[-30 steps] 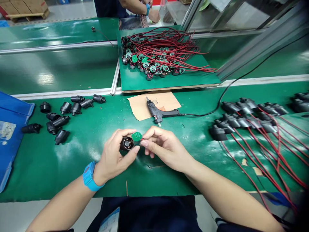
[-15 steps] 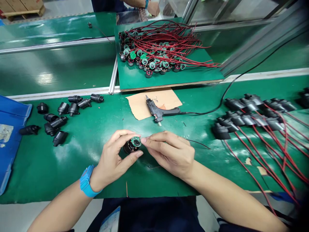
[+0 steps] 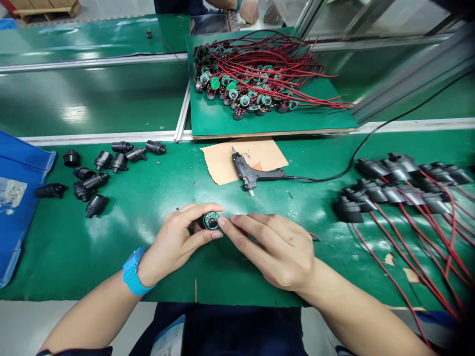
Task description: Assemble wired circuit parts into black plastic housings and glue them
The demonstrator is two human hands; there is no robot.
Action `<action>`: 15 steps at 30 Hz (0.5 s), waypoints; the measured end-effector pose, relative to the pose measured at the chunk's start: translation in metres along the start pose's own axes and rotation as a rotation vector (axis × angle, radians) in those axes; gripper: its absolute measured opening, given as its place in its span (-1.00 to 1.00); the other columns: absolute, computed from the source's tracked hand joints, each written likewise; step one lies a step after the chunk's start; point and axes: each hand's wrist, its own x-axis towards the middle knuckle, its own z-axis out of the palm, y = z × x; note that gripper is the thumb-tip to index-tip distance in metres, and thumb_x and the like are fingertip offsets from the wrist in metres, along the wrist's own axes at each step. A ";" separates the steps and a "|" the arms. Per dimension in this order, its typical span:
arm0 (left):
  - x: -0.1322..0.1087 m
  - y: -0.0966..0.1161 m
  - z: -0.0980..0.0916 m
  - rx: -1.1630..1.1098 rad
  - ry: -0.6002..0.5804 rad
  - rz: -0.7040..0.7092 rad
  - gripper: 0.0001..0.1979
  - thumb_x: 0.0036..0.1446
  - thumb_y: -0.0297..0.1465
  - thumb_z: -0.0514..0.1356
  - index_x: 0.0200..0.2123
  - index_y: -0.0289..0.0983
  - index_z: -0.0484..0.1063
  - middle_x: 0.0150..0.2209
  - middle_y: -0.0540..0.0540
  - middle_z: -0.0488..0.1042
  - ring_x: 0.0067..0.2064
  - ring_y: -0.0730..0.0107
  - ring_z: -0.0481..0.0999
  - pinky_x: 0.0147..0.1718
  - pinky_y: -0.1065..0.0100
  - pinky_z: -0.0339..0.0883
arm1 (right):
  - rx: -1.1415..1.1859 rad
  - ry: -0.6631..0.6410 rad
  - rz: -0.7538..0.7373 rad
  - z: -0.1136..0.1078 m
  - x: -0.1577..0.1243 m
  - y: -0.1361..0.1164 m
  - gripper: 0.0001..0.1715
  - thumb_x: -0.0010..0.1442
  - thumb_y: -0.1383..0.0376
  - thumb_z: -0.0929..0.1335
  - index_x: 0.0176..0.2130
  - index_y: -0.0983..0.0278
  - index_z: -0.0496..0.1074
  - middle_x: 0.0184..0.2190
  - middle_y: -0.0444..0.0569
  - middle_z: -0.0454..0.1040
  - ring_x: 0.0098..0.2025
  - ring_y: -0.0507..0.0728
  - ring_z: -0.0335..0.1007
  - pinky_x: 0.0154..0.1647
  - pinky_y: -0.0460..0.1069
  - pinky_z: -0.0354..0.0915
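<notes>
My left hand (image 3: 178, 237) is closed around a small black cylindrical housing (image 3: 202, 220), tilted so one end faces up and to the right. In that end sits a round green circuit board (image 3: 211, 220) with a dark centre. Against the board's right edge rests a fingertip of my right hand (image 3: 274, 247), while another fingertip stands slightly apart from it. The rest of the right hand's fingers are bent side by side, and the palm is hidden. A short piece of red wire (image 3: 314, 237) shows past the right hand; its other end is hidden.
A glue gun (image 3: 256, 173) lies on torn cardboard (image 3: 218, 160). Loose black housings (image 3: 95, 180) lie left, near a blue bin (image 3: 22, 212). Housings with red wires (image 3: 393, 190) lie right. A raised green board (image 3: 326, 121) carries wired motors (image 3: 245, 101). Behind it is another person's hand (image 3: 249, 11).
The board-bearing end has turned more toward me and sits deeper in my left hand's grasp. My right hand's fingers have spread slightly. The whole view has shifted a little.
</notes>
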 end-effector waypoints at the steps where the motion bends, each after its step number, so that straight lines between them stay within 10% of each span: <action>1: 0.000 0.000 0.000 -0.011 0.000 -0.007 -0.65 0.28 -0.28 0.32 0.13 -0.05 0.51 -0.15 -0.03 0.62 -0.26 0.35 0.53 -0.29 0.35 0.45 | -0.011 -0.007 -0.009 -0.001 0.000 0.000 -0.68 0.36 0.46 0.30 -0.01 0.31 0.59 -0.24 0.06 0.68 -0.27 0.17 0.58 -0.38 0.05 0.43; 15: 0.003 -0.002 0.006 -0.309 -0.101 -0.198 -0.60 0.30 -0.31 0.25 0.19 -0.16 0.47 -0.28 -0.05 0.57 -0.33 0.36 0.54 -0.34 0.34 0.47 | -0.172 -0.074 -0.100 -0.001 0.007 -0.011 -0.76 0.31 0.54 0.35 -0.15 0.35 0.61 -0.24 0.05 0.68 -0.24 0.16 0.60 -0.38 0.05 0.42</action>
